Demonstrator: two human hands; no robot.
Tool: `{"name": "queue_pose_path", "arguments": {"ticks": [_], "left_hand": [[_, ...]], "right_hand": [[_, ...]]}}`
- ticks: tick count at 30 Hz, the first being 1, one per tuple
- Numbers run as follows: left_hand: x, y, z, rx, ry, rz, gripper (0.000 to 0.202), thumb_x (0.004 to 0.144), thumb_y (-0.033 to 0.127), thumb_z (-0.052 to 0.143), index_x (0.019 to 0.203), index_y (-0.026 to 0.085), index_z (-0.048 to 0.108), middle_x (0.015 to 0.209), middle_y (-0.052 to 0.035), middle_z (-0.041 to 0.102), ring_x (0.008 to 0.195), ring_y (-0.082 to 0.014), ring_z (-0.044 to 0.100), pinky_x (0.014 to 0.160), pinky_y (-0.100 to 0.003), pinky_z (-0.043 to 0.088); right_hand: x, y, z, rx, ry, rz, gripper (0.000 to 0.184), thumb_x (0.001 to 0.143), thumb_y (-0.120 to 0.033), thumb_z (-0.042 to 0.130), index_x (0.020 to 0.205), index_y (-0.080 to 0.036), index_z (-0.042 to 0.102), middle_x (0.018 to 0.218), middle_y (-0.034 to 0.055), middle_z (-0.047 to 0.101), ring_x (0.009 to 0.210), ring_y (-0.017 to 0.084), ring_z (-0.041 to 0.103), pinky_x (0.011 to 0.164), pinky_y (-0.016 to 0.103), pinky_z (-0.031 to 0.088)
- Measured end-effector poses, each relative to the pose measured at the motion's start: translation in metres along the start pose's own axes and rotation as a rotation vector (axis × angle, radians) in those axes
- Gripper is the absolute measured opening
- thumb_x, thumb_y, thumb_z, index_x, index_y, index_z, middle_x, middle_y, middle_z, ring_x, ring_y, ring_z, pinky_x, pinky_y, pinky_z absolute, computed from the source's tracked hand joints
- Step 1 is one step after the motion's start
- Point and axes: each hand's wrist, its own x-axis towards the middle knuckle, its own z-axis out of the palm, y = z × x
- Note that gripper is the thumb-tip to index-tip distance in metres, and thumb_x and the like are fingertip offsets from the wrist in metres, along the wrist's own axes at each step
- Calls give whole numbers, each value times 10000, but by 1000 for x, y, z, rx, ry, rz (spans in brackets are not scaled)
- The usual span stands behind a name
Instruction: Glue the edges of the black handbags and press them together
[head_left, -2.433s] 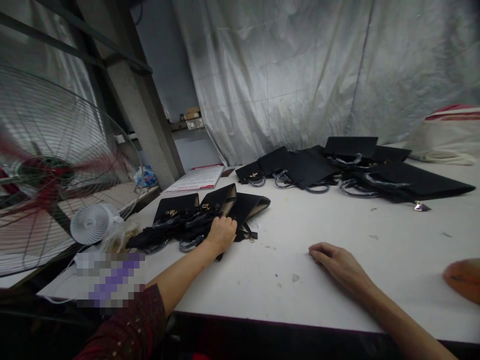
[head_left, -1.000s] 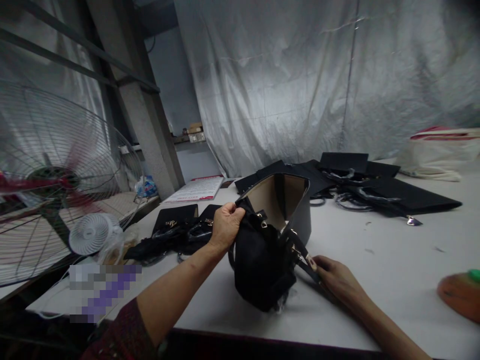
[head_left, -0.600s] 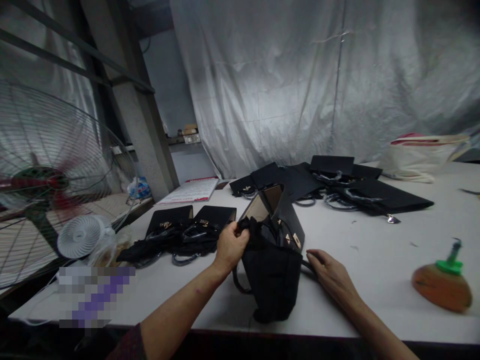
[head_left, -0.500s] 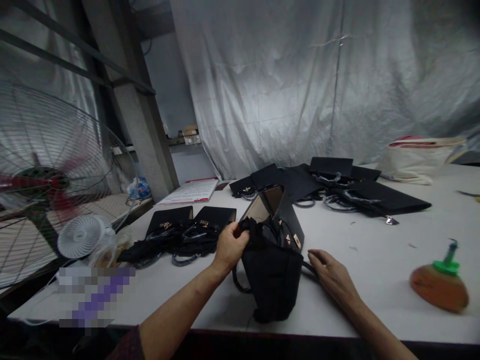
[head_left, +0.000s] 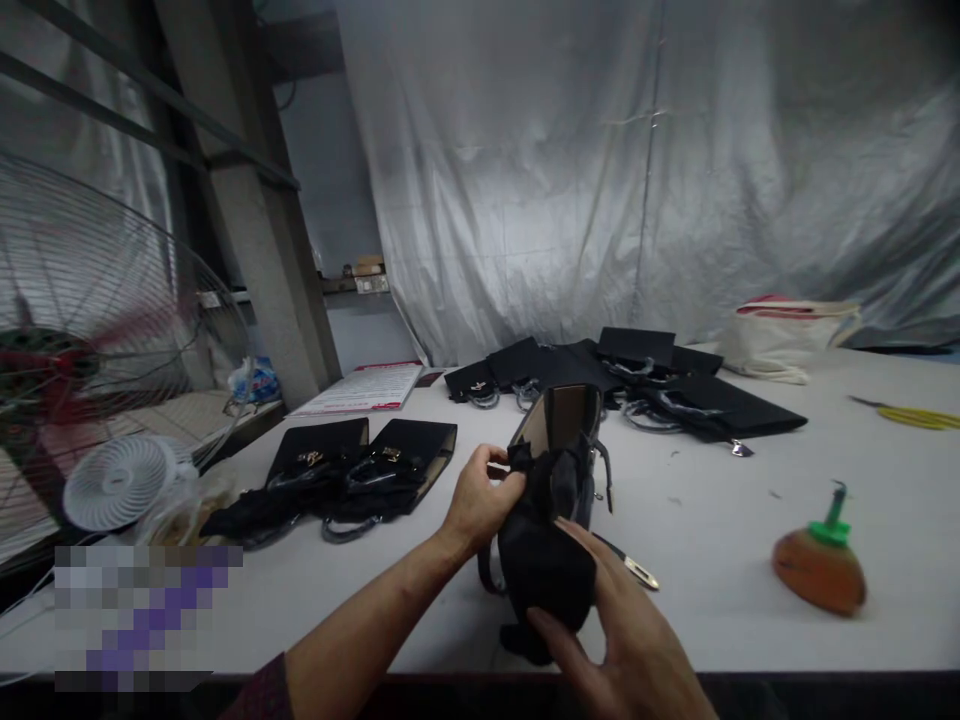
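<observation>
A black handbag [head_left: 551, 520] with a beige lining stands upright near the front edge of the white table [head_left: 720, 520]. My left hand [head_left: 480, 500] grips black fabric at the bag's upper left rim, fingers closed. My right hand [head_left: 615, 620] cups the bag's lower right side, thumb and fingers wrapped against it. A strap with a gold metal end [head_left: 637, 570] trails from the bag onto the table to the right.
Two flat black bags [head_left: 352, 465] lie to the left, and a pile of flat black bags [head_left: 630, 385] lies further back. An orange bottle with a green nozzle [head_left: 821, 565] lies at the right. A large fan [head_left: 82, 340], a small white fan [head_left: 120, 480] and a white sack [head_left: 787, 335] stand around the table.
My left hand lifted the bag from the left pile and set it in front of me. My right hand has moved from the strap on the table up onto the bag's side.
</observation>
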Motion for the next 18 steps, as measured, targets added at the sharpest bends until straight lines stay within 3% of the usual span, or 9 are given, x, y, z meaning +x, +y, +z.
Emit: {"name": "queue_pose_path", "arguments": {"ticks": [3,6,9,12,15,18], "left_hand": [[-1,1,2,5,-39,12,273,785,348,615,991,179,552,942,-33,624,769,-127,575,689,-229,442],[-3,3,3,10,-63,45,327,775,364,637,1030,184,542,939,-19,585,704,-97,538,633,-206,421],[-4,3,4,-54,-120,26,475,728,457,688,1084,198,510,892,18,522,567,-50,454,522,-187,363],[-3,1,4,-131,-181,-27,568,693,532,698,1105,206,481,817,53,472,477,-31,379,444,-187,293],[0,1,4,-112,-222,-54,579,666,498,729,1110,201,505,696,81,439,474,-49,370,446,-189,267],[0,5,7,-5,-290,-51,593,562,364,816,1085,193,594,602,94,418,520,-65,377,503,-193,276]], "right_hand": [[-3,-2,13,-205,-10,-57,491,832,-171,509,1316,-109,456,1314,182,541,1147,272,574,896,361,535],[0,-3,13,-261,-109,-40,348,784,-59,465,1101,-140,582,1181,147,622,1036,242,630,837,314,541],[9,-5,8,-309,-239,134,287,756,5,436,922,-156,606,1042,115,653,857,217,669,704,290,535],[16,0,5,-393,-416,347,339,782,40,366,920,-147,613,916,97,656,706,208,674,568,279,484],[18,11,5,-425,-517,442,421,794,59,313,1011,-122,626,893,126,663,762,235,686,608,296,478],[21,24,3,-411,-575,527,383,790,30,345,943,-110,667,868,165,679,820,272,683,660,328,477]]}}
